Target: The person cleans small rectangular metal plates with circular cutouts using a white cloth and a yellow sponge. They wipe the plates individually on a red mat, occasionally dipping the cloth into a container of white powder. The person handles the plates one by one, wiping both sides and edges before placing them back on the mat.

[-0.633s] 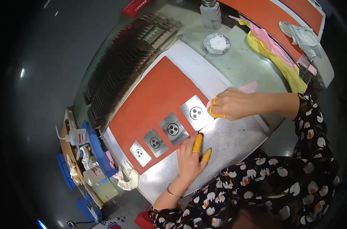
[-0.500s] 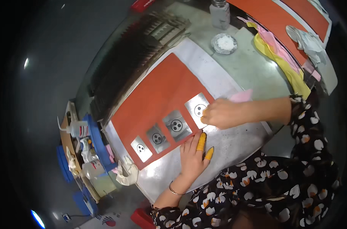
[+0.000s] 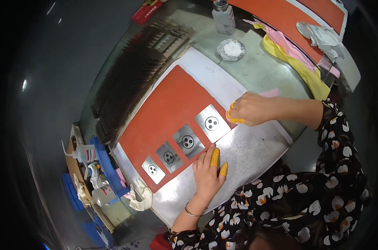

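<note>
My right hand (image 3: 251, 109), with yellow finger cots, is closed on a pink cloth (image 3: 271, 93), which sticks out behind it. Its knuckles are bent and the fingertips press at the right edge of an orange sheet (image 3: 164, 108). My left hand (image 3: 206, 173) lies flat with fingers extended on the sheet's near edge; yellow cots cover its index finger and thumb. Several silver plates, each marked with a black circle around three dots, lie in a row on the sheet. The largest plate (image 3: 214, 134) is nearest my right hand; the smallest plate (image 3: 156, 177) is at the left.
Dark toothed strips (image 3: 133, 79) line the table's left side. A dish of white material (image 3: 231, 50) and a metal-topped bottle (image 3: 223, 18) stand at the back. Yellow cloth (image 3: 297, 68) hangs at the right. A blue tray (image 3: 99, 154) with squeeze bottles is at left.
My right hand has moved right, off the largest plate to the orange sheet's edge, and the pink cloth has moved with it. My left hand keeps its place on the sheet. The view has shifted slightly.
</note>
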Action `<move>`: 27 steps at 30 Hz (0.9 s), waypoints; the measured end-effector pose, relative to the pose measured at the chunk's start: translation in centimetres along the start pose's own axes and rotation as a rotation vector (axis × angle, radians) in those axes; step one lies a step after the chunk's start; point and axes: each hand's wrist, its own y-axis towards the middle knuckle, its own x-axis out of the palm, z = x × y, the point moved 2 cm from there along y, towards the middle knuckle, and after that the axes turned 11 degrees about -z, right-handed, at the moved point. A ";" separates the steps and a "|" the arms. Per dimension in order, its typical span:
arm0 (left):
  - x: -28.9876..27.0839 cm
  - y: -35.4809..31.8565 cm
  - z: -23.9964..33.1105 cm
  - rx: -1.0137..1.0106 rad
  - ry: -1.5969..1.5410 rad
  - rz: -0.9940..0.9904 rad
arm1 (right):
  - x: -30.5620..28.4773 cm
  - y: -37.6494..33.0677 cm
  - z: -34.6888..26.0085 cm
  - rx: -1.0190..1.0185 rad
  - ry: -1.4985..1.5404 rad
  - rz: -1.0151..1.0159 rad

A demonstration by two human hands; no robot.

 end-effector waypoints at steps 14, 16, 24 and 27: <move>0.4 0.3 -0.2 -0.039 -0.003 0.021 | 0.4 6.4 1.2 0.149 -0.119 0.022; 0.3 0.4 -0.1 -0.052 -0.011 0.010 | -0.7 7.4 2.2 0.072 -0.111 0.028; 1.0 0.1 -0.2 -0.065 -0.038 0.039 | -0.1 5.3 2.1 -0.061 -0.074 -0.017; 0.6 0.4 0.0 -0.039 -0.043 0.025 | 0.2 7.5 1.0 -0.087 -0.009 -0.041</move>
